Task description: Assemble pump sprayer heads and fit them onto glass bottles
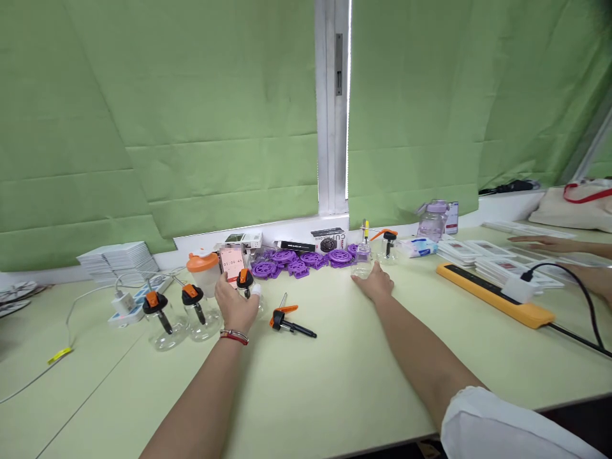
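My left hand [235, 306] is closed around a small clear bottle with an orange and black pump top [245, 278], standing on the pale green table [335, 382]. My right hand [375, 284] reaches forward and touches a clear glass bottle without a top [361, 268]. A loose orange and black pump head with its tube [287, 322] lies on the table between my hands. Two more clear bottles with orange pump tops [160, 322] [198, 315] stand left of my left hand.
Purple plastic gear-like parts [301, 261] lie along the back edge, with a phone showing a timer [232, 262], an orange-lidded cup [203, 271] and boxes. An orange power strip [497, 296] with a black cable lies at right. Another person's hands [549, 245] rest at far right.
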The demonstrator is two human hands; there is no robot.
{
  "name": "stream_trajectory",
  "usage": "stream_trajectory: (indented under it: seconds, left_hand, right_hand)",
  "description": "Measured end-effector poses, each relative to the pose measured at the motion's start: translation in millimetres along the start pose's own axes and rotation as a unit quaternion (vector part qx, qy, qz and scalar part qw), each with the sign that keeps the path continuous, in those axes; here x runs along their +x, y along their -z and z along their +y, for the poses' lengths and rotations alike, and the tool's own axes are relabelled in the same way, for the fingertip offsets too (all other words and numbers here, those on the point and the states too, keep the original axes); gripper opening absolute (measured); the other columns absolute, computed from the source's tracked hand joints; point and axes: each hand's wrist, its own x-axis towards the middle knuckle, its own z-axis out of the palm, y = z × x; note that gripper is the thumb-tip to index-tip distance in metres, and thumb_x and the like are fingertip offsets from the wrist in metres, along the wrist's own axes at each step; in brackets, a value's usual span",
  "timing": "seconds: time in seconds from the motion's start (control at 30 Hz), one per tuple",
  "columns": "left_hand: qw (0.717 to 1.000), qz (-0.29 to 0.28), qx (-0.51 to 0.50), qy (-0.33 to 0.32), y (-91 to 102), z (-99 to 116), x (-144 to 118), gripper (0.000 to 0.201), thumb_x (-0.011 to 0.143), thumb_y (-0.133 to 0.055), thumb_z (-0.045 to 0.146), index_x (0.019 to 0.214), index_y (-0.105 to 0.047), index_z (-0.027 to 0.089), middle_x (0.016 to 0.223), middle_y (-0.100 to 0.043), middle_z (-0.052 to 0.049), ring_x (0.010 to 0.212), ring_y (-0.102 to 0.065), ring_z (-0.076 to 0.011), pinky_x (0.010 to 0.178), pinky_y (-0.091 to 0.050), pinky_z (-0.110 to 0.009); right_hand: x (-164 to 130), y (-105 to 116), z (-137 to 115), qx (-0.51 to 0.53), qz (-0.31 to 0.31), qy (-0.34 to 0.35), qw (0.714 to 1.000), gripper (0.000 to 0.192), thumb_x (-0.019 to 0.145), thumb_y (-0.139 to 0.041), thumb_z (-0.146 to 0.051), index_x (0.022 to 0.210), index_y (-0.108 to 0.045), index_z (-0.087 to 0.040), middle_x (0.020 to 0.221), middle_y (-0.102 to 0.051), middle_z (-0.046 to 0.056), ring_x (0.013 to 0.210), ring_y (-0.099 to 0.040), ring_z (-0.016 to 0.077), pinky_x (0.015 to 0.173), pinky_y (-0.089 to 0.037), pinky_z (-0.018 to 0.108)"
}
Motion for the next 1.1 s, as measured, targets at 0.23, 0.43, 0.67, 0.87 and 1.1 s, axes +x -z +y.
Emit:
stream_trajectory:
  seconds: [0.23,0.43,0.67,0.87,1.1]
  left_hand:
    - [0.9,-0.381,0.082,-0.195,16.2,35,-8,0.045,0.078,-0.053,0.044,0.119,-0.052,0.022,0.106,-0.055,-0.007,0.071,-0.057,-0.0166,0.066,-0.045,-0.031]
    - [0.813,-0.57,0.039,-0.114,8.2,13,-14,0.066,0.066,-0.065,0.04,0.129,-0.051,0.028,0.115,-0.053,-0.008,0.088,-0.059,-0.0209,0.076,-0.045,-0.03]
    - [0.849,-0.504,-0.156,0.034,-13.7,-5,-25,0.044,0.055,-0.073,0.03,0.098,-0.07,0.018,0.079,-0.061,-0.003,0.066,-0.055,-0.0163,0.06,-0.043,-0.026]
    - [0.873,-0.391,-0.228,0.183,-31.6,3,-34,0.059,0.049,-0.079,0.03,0.103,-0.062,0.014,0.075,-0.055,0.001,0.062,-0.049,-0.0111,0.06,-0.041,-0.024]
    - [0.862,-0.34,-0.294,0.234,-35.8,5,-36,0.07,0.051,-0.08,0.032,0.114,-0.056,0.014,0.081,-0.056,0.0,0.068,-0.051,-0.0097,0.065,-0.041,-0.022]
  right_hand:
    - [11,2,9,-0.01,-0.028,0.01,0.999,0.082,0.068,-0.056,-0.062,0.132,-0.038,-0.015,0.114,-0.061,0.018,0.115,-0.05,0.0342,0.098,-0.031,0.047]
    - [5,4,17,0.11,-0.005,-0.005,0.994,0.086,0.061,-0.064,-0.06,0.131,-0.037,-0.017,0.125,-0.055,0.015,0.113,-0.053,0.0303,0.092,-0.041,0.039]
    - [-2,3,11,0.251,-0.037,0.01,0.967,0.081,0.053,-0.074,-0.05,0.121,-0.049,-0.015,0.122,-0.055,0.014,0.112,-0.053,0.0278,0.093,-0.042,0.037]
    - [-23,6,-10,0.428,-0.114,0.059,0.895,0.072,0.051,-0.078,-0.034,0.115,-0.048,-0.021,0.11,-0.058,0.009,0.1,-0.057,0.024,0.083,-0.049,0.036]
    - [-31,18,-14,0.602,-0.223,0.002,0.767,0.036,0.067,-0.065,-0.041,0.094,-0.048,-0.024,0.082,-0.058,0.001,0.071,-0.059,0.016,0.061,-0.052,0.031]
